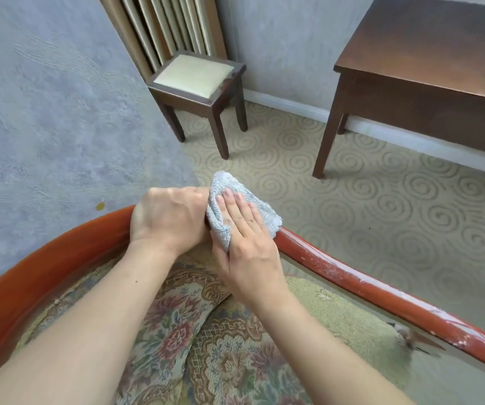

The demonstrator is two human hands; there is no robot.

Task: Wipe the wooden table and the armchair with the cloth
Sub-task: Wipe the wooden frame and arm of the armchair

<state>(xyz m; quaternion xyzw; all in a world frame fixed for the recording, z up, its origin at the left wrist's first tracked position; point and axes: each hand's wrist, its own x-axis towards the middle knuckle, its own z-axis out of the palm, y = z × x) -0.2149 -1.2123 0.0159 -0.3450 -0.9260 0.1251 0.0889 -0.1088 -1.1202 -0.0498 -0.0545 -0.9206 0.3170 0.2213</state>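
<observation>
A grey-blue terry cloth (261,210) lies draped over the armchair's curved red-brown wooden rail (361,283). My right hand (247,244) presses flat on the cloth with straight fingers. My left hand (168,219) sits just left of it, fingers curled over the rail and the cloth's edge. The armchair's floral upholstery (194,331) fills the foreground under my forearms. The dark wooden table (428,54) stands at the upper right against the wall.
A small dark wooden chair with a cream seat (194,77) stands in the corner before a ribbed radiator cover. Beige carpet with swirl patterns (381,200) lies between the armchair and the table. A grey textured wall (45,112) runs along the left.
</observation>
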